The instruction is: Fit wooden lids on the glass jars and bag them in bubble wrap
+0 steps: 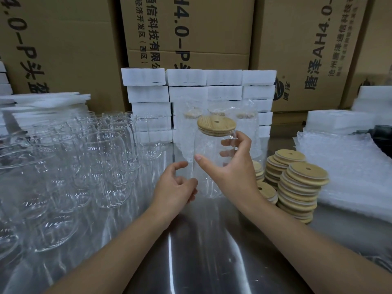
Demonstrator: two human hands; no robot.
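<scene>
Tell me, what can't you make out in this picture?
Head view:
- Empty jars, left: count unclear; clear glass overlaps and the left edge cuts them off.
- Bagged jars: lids blurred by bubble wrap; the held jar covers the middle one.
- Lid stacks: some hidden behind the right hand.
- Dark object: cut off by the right edge.
- Left hand: whether it touches the jar's base is unclear.

Bare left hand (176, 187) and bare right hand (233, 172), forearms uncovered as far as visible, fingernails short.
</scene>
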